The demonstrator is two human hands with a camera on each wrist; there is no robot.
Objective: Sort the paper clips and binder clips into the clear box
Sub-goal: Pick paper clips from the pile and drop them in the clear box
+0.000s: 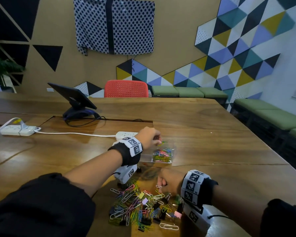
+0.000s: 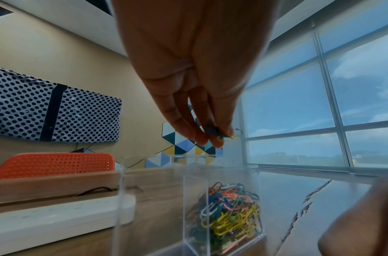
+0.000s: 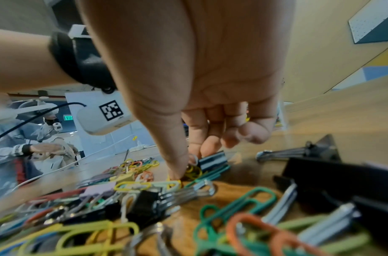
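A clear box (image 1: 171, 161) (image 2: 193, 175) stands on the wooden table, its right compartment part full of coloured paper clips (image 1: 162, 154) (image 2: 227, 207). My left hand (image 1: 158, 141) (image 2: 217, 138) hovers just above that compartment and pinches small paper clips, yellow and blue-green (image 2: 223, 137). A mixed pile of paper clips and black binder clips (image 1: 140, 207) (image 3: 144, 195) lies near the table's front edge. My right hand (image 1: 161, 187) (image 3: 186, 166) is down in the pile's far right side, thumb and fingers pinching small yellow clips (image 3: 194, 170).
Two white power strips (image 1: 17, 130) (image 1: 126, 134) joined by a cable lie left of and behind the box. A tablet on a stand (image 1: 75, 101) sits further back. An orange chair (image 1: 126, 88) stands beyond the table. Another person shows in the right wrist view.
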